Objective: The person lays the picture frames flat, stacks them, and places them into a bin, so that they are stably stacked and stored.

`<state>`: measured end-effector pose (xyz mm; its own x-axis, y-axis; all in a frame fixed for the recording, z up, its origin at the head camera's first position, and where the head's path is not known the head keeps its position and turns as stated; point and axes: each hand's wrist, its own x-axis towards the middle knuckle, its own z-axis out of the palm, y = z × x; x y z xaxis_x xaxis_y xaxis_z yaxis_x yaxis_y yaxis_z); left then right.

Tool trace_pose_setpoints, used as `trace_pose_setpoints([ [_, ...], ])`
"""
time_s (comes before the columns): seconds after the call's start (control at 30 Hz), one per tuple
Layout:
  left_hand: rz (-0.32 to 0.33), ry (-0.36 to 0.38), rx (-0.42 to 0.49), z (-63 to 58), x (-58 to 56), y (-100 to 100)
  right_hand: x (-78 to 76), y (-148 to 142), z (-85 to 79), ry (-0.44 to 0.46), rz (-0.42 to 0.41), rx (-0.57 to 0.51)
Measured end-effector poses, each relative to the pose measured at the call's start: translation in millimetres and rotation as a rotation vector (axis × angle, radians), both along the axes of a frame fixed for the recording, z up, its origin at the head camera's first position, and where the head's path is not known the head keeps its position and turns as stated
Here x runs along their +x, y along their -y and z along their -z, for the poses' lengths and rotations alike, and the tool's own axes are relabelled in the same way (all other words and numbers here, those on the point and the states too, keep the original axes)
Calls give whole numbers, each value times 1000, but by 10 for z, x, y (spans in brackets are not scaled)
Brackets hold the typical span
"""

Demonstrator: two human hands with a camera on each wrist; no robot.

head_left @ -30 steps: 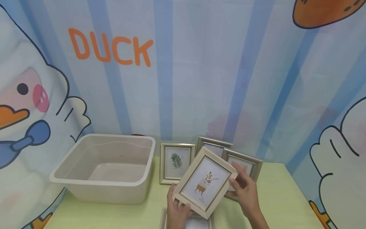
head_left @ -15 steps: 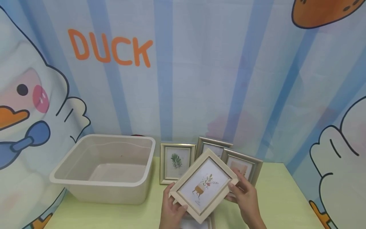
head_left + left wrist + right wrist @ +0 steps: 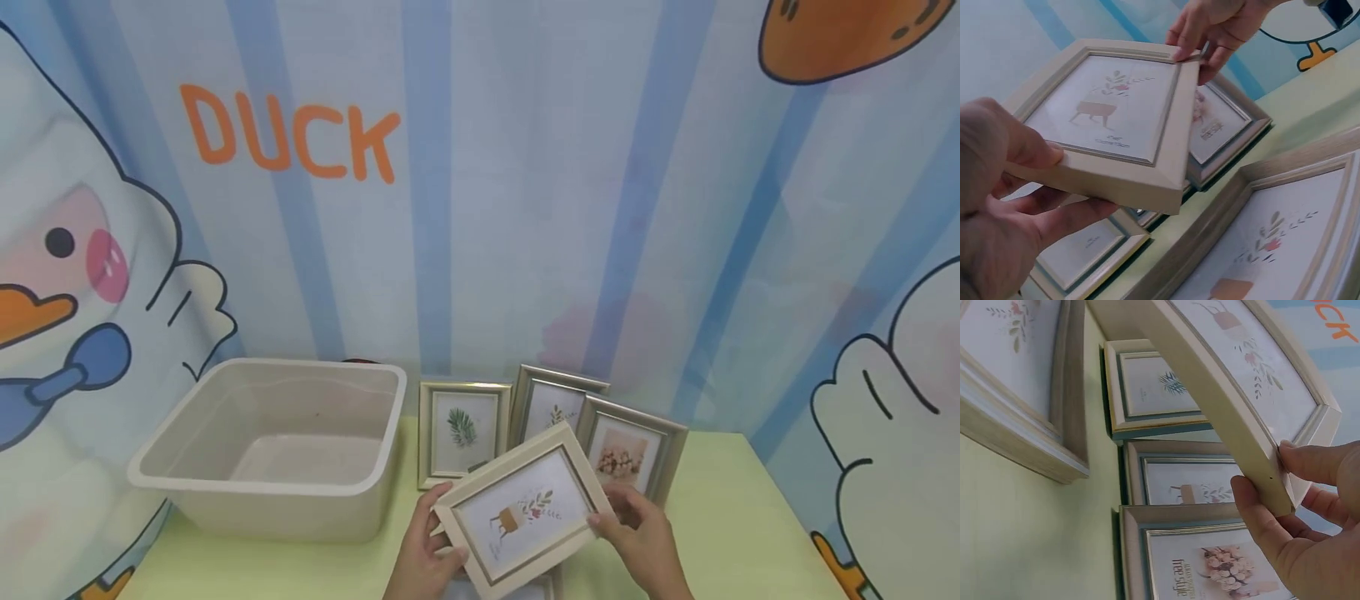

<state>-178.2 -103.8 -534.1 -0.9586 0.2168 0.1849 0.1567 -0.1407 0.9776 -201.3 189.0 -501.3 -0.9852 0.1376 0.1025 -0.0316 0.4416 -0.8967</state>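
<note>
Both hands hold a cream picture frame [image 3: 525, 508] with a print of a potted plant on legs, tilted above the table in the head view. My left hand [image 3: 427, 546] grips its left end, thumb on the front and fingers beneath in the left wrist view. The right hand [image 3: 639, 533] pinches the right corner between thumb and fingers, as the right wrist view also shows. Under the held frame lies another picture frame [image 3: 1285, 244] with a similar plant print, mostly hidden in the head view.
Behind the hands stand a green-leaf picture frame [image 3: 462, 429], a plant-print frame [image 3: 553, 407] and a pink-flower frame [image 3: 624, 450], close together near the curtain [image 3: 502, 208]. An open beige plastic bin [image 3: 300, 512] occupies the left of the pale green table [image 3: 720, 517].
The held picture frame has turned clockwise and come lower and slightly left. My left hand has moved left with it. More of the frames behind now shows.
</note>
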Motion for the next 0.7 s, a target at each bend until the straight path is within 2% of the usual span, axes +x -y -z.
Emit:
trace_pose_setpoints([
  [0.13,23,-50,-38,-23,12,73,25,29,46,6,-26,28],
  [0.3,43,-148,-96,-60,12,122,-1,83,-42,-41,-81,91],
  [0.43,55,-153,-119,-85,26,118,-35,133,-119,-61,-97,127],
  [0.57,73,-145,-133,-99,43,108,-31,147,-118,-44,-79,160],
  [0.7,88,-213,-161,-92,65,118,-8,140,-83,-29,-87,168],
])
